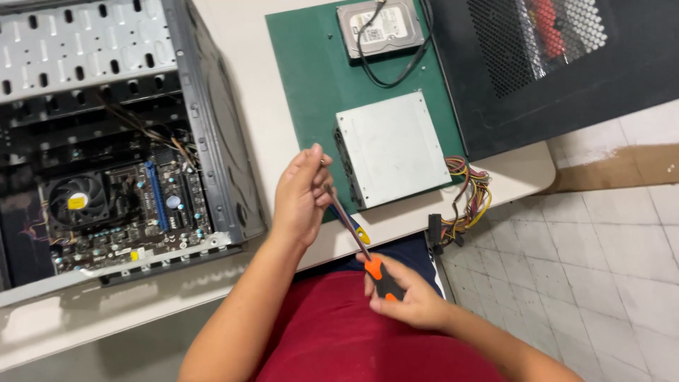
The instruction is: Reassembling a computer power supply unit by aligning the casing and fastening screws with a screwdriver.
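Observation:
My right hand (407, 297) grips the orange and black handle of a screwdriver (380, 277) over my lap, near the table's front edge. Its metal shaft slants up and left to my left hand (300, 198), whose fingers pinch the tip end. Whether a screw sits in those fingers I cannot tell. A second tool with a blue and yellow handle (356, 230) lies on the table just under the shaft. A silver power supply box (392, 148) rests on a green mat (311, 78) right of my left hand.
An open computer case (106, 127) lies at the left, showing a motherboard and a cooler fan (76, 200). A hard drive (380, 27) with a black cable sits at the mat's far end. A black mesh panel (552, 64) lies at the right. Coloured wires (467, 201) hang off the table edge above a tiled floor.

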